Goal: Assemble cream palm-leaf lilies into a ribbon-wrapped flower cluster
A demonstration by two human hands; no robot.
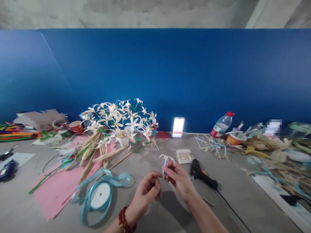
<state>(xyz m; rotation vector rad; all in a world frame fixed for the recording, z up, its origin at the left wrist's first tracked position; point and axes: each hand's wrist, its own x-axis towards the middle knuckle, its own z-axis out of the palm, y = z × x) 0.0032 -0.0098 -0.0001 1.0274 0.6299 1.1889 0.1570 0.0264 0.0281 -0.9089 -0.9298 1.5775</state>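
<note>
Both my hands meet over the middle of the grey table. My right hand (180,179) pinches a small unfinished flower (166,160): a thin light-blue stem topped by curled cream petals. My left hand (147,192), with a dark red bead bracelet at the wrist, has its fingers curled and pinches the stem's lower end just beside the right fingers. A spool of light-blue ribbon (100,195) lies to the left of my left hand, its loose ribbon looping over the table.
A bunch of finished cream flowers (121,118) and dried husks lie on pink paper (59,187). A black glue gun (201,173) with its cord lies right of my hands. A water bottle (222,124), scissors (7,153) and husk scraps line the blue partition.
</note>
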